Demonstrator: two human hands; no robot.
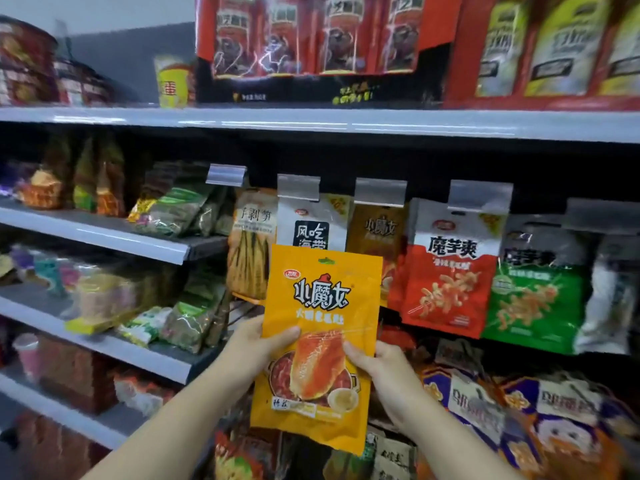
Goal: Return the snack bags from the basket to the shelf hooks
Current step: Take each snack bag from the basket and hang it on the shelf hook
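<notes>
An orange snack bag (pixel 320 306) with black lettering is held upright in front of the hook section. My left hand (pixel 258 349) grips its left edge, thumb on the front. My right hand (pixel 381 370) pinches its right edge. The bag's top hang hole sits just below a white bag (pixel 311 220) and beside a brown bag (pixel 379 230) of the same brand, both hanging from hooks with grey price tags (pixel 380 192). The basket is out of view.
Red (pixel 446 282) and green (pixel 535 299) snack bags hang to the right. Shelves (pixel 104 233) at the left carry loose packets. A long shelf (pixel 346 123) above holds red display boxes. More bags hang in the row below.
</notes>
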